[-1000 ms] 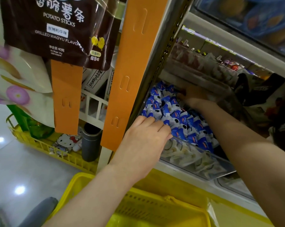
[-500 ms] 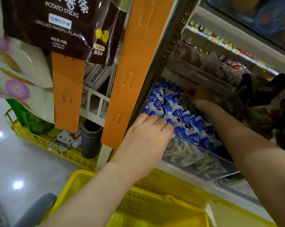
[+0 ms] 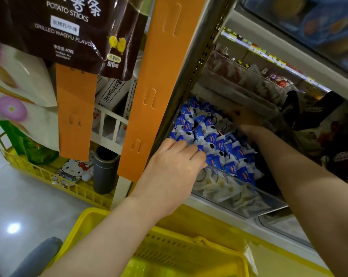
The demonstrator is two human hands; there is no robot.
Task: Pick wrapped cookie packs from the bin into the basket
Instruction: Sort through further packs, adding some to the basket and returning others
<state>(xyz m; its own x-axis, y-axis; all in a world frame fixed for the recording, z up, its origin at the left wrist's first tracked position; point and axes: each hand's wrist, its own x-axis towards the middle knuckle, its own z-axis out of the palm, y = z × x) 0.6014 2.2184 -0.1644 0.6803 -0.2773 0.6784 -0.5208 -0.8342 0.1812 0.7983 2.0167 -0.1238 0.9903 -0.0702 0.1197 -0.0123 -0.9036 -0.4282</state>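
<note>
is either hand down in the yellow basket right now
No, the left hand and right hand both reach among the blue cookie packs in the clear bin, above the basket.

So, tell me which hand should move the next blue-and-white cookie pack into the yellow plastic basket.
Left. The left hand rests on the cookie packs at the clear plastic bin's near edge, nearer the basket; the right hand is deep at the back.
</note>
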